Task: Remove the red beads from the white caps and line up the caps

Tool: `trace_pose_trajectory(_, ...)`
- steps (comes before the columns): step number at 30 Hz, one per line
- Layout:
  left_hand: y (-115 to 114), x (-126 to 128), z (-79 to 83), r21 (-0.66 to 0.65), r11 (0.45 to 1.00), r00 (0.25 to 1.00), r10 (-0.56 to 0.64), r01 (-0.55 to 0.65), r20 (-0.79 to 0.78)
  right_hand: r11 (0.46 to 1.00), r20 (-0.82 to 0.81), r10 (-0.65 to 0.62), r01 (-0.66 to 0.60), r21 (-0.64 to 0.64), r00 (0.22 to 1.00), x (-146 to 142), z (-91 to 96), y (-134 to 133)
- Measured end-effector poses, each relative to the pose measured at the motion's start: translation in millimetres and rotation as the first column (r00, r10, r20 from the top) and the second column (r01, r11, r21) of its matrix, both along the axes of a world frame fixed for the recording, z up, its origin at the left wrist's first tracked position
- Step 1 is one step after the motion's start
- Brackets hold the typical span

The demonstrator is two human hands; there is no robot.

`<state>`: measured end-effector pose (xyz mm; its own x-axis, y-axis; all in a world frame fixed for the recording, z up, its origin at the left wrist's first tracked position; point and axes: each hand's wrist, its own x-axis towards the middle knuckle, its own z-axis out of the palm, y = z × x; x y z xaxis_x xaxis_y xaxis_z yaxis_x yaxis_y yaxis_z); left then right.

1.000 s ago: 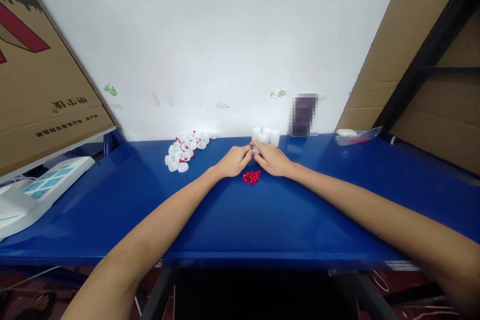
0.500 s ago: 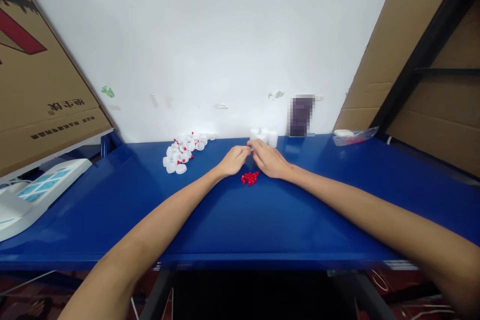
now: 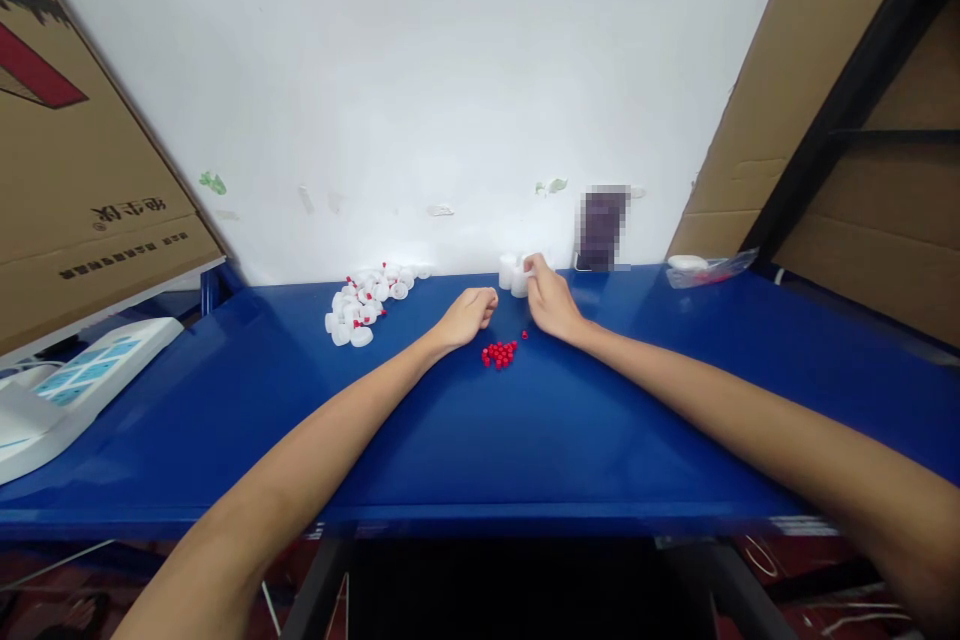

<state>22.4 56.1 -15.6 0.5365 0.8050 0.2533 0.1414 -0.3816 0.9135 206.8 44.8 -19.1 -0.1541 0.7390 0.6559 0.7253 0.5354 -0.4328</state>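
My left hand (image 3: 468, 318) is closed with its thumb on top; whatever lies inside it is hidden. Behind a small pile of red bead-like pieces (image 3: 499, 354), it hovers over the blue table. My right hand (image 3: 553, 302) has its fingers curled against the white plastic caps (image 3: 511, 272) stacked by the wall, and its fingertips pinch one at the stack's right side. A single red piece (image 3: 525, 334) lies apart, just in front of that hand. To the left spreads a heap of white caps with red pieces (image 3: 361, 310).
A dark pixelated rectangle (image 3: 602, 228) stands against the white wall. A clear bag (image 3: 712, 269) with a white item lies at the back right. On the left are a white device with blue panels (image 3: 90, 375) and a cardboard box (image 3: 90, 160).
My hands were together and are now apart. The right one has moved to the white stack, while the left stays nearly in place. The single red piece beside the pile now shows.
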Motion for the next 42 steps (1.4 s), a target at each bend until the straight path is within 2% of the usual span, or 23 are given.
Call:
trace_pose_trajectory(1, -0.3, -1.3, 0.2, -0.037, 0.999, 0.999, -0.016, 0.018, 0.041, 1.000, -0.006, -0.004, 0.004, -0.015, 1.000, 1.0, 0.0, 1.2)
trace_pose_trajectory(3, -1.9, -3.9, 2.0, -0.028, 0.999, 0.998, -0.030, 0.031, 0.059, 0.998, 0.031, 0.038, -0.036, -0.053, 0.999, 2.0, 0.4, 1.3)
trace_pose_trajectory(7, -6.8, -6.6, 7.0, 0.136, 0.991, 0.996, 0.025, -0.013, -0.084, 0.993, 0.007, 0.069, -0.068, -0.099, 0.998, 2.7, 1.9, -0.4)
trace_pose_trajectory(11, -9.8, -7.1, 7.6, 0.342, 0.938, 0.972, 0.129, -0.056, -0.197, 0.985, -0.088, 0.085, -0.097, -0.140, 0.992, 4.6, 3.2, 2.6)
trace_pose_trajectory(15, -9.6, -9.2, 5.8, 0.407, 0.913, 0.947, 0.146, -0.018, -0.286, 0.983, -0.089, 0.138, -0.147, -0.112, 0.987, 4.9, 2.0, 6.0)
trace_pose_trajectory(21, -9.6, -15.8, 10.8, 0.345, 0.935, 0.934, 0.050, 0.081, -0.355, 0.988, -0.154, 0.073, -0.093, -0.126, 0.985, 4.5, 1.9, 6.1)
trace_pose_trajectory(24, -11.9, -19.4, 15.8, 0.312, 0.946, 0.922, 0.037, 0.092, -0.384, 0.992, -0.201, 0.027, -0.051, -0.116, 0.979, 5.4, 3.6, 5.5)
trace_pose_trajectory(27, -14.2, -21.6, 18.7, 0.257, 0.961, 0.911, 0.010, 0.105, -0.412, 0.992, -0.234, 0.039, -0.066, -0.105, 0.971, 6.7, 3.1, 5.6)
trace_pose_trajectory(29, -14.8, -22.4, 19.1, 0.225, 0.968, 0.914, -0.014, 0.114, -0.405, 0.993, -0.289, 0.045, -0.075, -0.091, 0.956, 7.9, 1.6, 6.3)
trace_pose_trajectory(34, -13.4, -24.2, 18.7, 0.182, 0.975, 0.912, -0.047, 0.131, -0.406, 0.995, -0.447, -0.056, 0.015, -0.095, 0.893, 10.8, 4.6, 9.5)
trace_pose_trajectory(38, -13.5, -25.8, 20.3, 0.146, 0.978, 0.912, -0.080, 0.150, -0.402, 0.999, -0.404, -0.052, 0.054, -0.007, 0.913, 14.6, 22.6, 15.0)
trace_pose_trajectory(42, -15.8, -26.2, 22.1, 0.103, 0.982, 0.917, -0.110, 0.161, -0.384, 0.994, -0.165, -0.096, 0.102, 0.027, 0.982, 22.7, 45.3, 27.0)
